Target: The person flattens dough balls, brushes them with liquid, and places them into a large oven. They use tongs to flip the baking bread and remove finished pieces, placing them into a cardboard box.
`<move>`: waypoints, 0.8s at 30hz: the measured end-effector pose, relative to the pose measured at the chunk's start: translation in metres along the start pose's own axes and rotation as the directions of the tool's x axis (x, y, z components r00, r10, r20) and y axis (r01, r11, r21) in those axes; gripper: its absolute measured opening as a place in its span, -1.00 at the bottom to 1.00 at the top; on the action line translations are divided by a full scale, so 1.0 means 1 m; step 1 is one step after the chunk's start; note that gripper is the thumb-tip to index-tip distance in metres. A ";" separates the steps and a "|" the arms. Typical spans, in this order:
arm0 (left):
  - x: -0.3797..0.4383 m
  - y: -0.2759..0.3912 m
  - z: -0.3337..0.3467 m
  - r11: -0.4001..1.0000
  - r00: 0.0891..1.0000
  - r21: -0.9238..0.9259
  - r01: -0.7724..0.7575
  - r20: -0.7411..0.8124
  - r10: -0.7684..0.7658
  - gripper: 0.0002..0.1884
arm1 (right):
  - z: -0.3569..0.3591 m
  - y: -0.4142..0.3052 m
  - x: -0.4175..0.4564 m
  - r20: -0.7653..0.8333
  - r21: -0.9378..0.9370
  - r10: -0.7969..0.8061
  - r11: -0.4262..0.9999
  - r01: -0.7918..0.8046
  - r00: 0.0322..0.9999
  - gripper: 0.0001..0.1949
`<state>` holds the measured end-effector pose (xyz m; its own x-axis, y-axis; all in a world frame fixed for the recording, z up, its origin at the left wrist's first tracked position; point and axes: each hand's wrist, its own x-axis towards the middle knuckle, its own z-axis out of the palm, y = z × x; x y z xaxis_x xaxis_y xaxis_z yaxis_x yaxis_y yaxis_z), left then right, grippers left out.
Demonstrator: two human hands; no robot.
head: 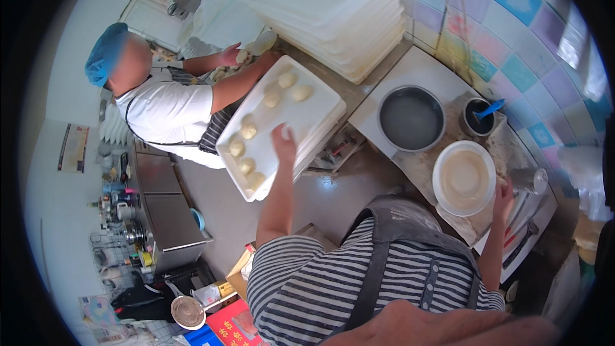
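Observation:
My left hand is over a white plastic tray, its fingers bent and slightly blurred. A pale patch shows between thumb and fingers; whether it is dough or the tray behind is unclear. Several round dough balls lie along the tray's near-left side, and a few more dough balls sit towards its far end. At the right, my right hand grips the rim of a white bowl with a pale beige, floury-looking inside. Part of that hand's fingers is hidden at the rim.
A co-worker in a blue hair cover handles dough beyond the tray. Stacked white trays stand at the back. On the worktop are a metal basin, a dark pot with a blue-handled tool, a metal shaker and knives.

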<state>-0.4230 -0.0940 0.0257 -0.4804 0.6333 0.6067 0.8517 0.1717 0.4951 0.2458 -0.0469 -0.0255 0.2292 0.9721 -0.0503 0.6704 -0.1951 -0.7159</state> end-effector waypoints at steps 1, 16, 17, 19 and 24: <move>0.001 -0.047 -0.012 0.976 0.997 0.205 0.077 -0.043 -0.070 -0.72 | 0.006 -0.028 0.021 0.034 0.254 0.049 0.966 -0.056 0.998 -0.50; 0.051 -0.175 0.000 0.792 0.804 0.201 0.576 0.035 -0.594 -0.51 | 0.068 -0.135 0.200 0.288 0.957 0.504 -0.175 -0.230 0.814 -0.71; 0.050 -0.173 -0.004 0.781 0.794 -0.154 0.605 0.041 -0.607 -0.50 | 0.074 -0.130 0.208 0.483 0.870 0.340 -0.294 -0.396 0.807 -0.73; 0.061 -0.121 -0.009 0.522 0.633 -0.470 0.712 0.109 -0.766 -0.47 | 0.069 -0.166 0.199 0.553 0.694 0.387 0.277 -0.665 0.738 -0.88; 0.064 -0.034 -0.021 -0.329 0.646 -0.758 0.563 0.652 -0.396 -0.56 | 0.050 -0.186 0.158 0.030 -0.154 -0.356 0.922 0.356 0.934 -0.74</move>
<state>-0.4870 -0.0755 0.0608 -0.5111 0.8335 -0.2099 -0.7097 -0.2715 0.6501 0.1218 0.1497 0.0649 -0.0459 0.9814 0.1865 0.8085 0.1462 -0.5701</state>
